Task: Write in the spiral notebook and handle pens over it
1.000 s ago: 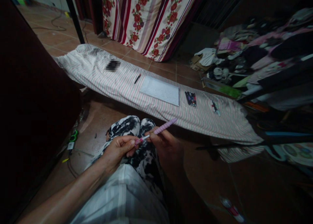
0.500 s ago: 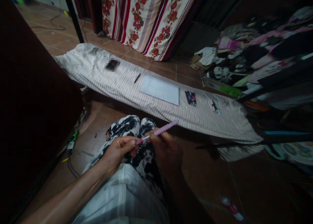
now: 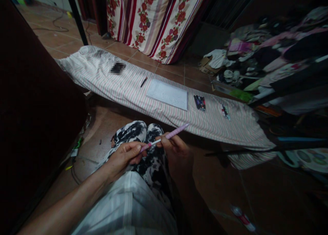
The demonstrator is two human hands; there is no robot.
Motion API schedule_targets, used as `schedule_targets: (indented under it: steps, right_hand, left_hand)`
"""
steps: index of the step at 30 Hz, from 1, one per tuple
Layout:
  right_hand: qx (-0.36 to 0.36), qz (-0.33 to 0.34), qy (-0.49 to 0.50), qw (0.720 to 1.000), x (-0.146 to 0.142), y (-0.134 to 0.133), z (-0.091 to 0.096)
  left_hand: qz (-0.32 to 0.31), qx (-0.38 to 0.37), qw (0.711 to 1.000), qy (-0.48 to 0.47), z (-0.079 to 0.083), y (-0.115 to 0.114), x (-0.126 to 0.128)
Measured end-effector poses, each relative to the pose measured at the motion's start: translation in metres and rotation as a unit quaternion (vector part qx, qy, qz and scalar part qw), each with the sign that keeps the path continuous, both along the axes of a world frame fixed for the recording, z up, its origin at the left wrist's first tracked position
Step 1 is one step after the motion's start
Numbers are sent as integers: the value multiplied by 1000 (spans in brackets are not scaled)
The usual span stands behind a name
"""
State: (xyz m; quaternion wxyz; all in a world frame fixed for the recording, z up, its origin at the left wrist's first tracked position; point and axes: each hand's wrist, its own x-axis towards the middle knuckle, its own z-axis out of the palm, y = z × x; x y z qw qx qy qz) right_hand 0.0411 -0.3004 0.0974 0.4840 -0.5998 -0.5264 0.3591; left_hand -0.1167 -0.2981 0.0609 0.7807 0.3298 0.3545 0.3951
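Observation:
Above my knees, a pink and lilac pen is held in pieces between both hands. My left hand (image 3: 125, 156) pinches the pink front part (image 3: 146, 147) between thumb and fingers. From that part a thin white shaft (image 3: 155, 141), like a refill, runs up toward the right. My right hand (image 3: 178, 154) is closed on the lilac barrel (image 3: 178, 129), whose tip points up and right. Whether the shaft's far end is still inside the barrel is hidden by the fingers. Beyond the hands, a spiral notebook (image 3: 167, 94) lies on the striped cloth (image 3: 123, 95).
A dark pen (image 3: 144, 81) lies left of the notebook. Several dark pens (image 3: 200, 102) and a small group of light ones (image 3: 225, 112) lie to its right. A blurred dark object (image 3: 118, 68) is farther left. A bottle-like item (image 3: 243, 218) is on the floor.
My right hand and the lilac barrel have shifted slightly right and up. A little more of the white shaft shows between the two pen parts. My left hand has turned slightly.

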Motion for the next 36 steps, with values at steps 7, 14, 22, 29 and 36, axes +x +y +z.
schedule_targets:
  steps: [7, 14, 22, 29, 36]
  right_hand:
    - [-4, 2, 6, 1000, 1, 1, -1]
    - [1, 6, -59, 998, -2, -1, -2]
    - [58, -10, -143, 988, -2, -3, -7]
    - [50, -13, -102, 993, -6, -6, -12]
    - [41, -2, -113, 993, -6, -7, -6]
  left_hand:
    - [-3, -37, 999, -22, 2, -1, -1]
    - [13, -19, 1000, 15, 1, 0, 0]
    - [40, -12, 998, 48, -1, -2, 2]
    - [45, 0, 998, 35, -4, -3, 3]
    - [28, -1, 999, 31, 2, -2, 4]
